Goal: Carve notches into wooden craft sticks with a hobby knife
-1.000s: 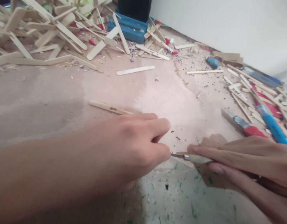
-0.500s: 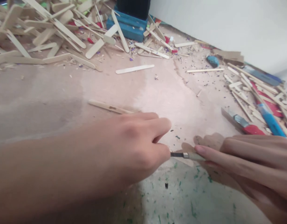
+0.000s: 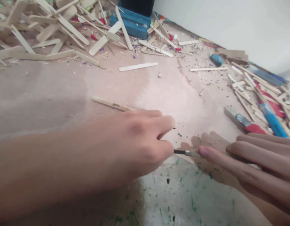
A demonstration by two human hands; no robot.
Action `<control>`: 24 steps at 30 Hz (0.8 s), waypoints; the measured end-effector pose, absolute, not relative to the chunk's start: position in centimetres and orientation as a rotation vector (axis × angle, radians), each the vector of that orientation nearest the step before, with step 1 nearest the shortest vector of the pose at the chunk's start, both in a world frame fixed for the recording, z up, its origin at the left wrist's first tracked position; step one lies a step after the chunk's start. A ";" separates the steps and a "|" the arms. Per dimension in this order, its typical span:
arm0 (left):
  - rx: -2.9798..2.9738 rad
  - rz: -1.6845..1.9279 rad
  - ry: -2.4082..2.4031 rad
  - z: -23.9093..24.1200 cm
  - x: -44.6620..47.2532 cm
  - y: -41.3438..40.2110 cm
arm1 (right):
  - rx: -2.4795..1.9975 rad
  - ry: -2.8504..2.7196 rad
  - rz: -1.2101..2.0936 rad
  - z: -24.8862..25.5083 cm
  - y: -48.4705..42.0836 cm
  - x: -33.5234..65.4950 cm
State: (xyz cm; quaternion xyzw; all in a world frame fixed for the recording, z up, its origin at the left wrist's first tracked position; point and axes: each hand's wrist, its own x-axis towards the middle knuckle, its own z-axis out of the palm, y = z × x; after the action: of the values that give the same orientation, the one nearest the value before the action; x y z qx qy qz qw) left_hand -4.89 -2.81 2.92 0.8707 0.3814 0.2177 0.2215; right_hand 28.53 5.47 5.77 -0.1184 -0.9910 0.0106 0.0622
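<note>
My left hand (image 3: pixel 140 144) is closed, back up, low over the table. Its bent fingers and thumb hide what is between them. A thin wooden craft stick (image 3: pixel 113 105) with a dark notch runs behind this hand, its right end hidden. My right hand (image 3: pixel 260 166) holds a slim carving tool (image 3: pixel 194 153) by its pale handle, with the index finger laid along the top. The tool's dark metal shaft points left, and its tip is hidden at my left thumb. A red-handled utility knife (image 3: pixel 252 125) lies just beyond my right hand.
Many loose craft sticks (image 3: pixel 74 29) are heaped at the back left, beside a blue block (image 3: pixel 133 23) under a dark object. More wood pieces and a blue pen-like tool (image 3: pixel 273 121) lie at the right. A white wall (image 3: pixel 229 22) borders the back. Shavings dot the table (image 3: pixel 107 81).
The view has shifted slightly, so most things appear a little higher and to the right. The fingers of my right hand are spread somewhat more over the tool's handle. My left hand keeps its pose.
</note>
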 end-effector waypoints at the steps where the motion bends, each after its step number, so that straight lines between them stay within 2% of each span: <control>1: 2.412 0.603 1.060 2.8 -4.9 -2.9 | -0.290 -3.034 -0.001 6.1 5.5 28.4; 6: 2.410 0.579 1.054 3.2 -5.0 -2.8 | -0.174 -3.080 -0.033 6.5 6.3 28.1; 14: 2.423 0.634 1.070 2.3 -5.3 -2.9 | -0.361 -2.856 0.645 4.4 6.8 27.8; 24: 2.414 0.606 1.049 2.3 -5.3 -2.8 | -0.402 -2.863 0.768 4.8 6.5 26.4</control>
State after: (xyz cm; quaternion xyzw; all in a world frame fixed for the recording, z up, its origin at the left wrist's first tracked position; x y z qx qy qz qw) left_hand -5.26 -2.77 2.30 0.8722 0.3790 0.2191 0.2184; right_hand 26.45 6.47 4.76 -0.1341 -0.9544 0.2559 0.0748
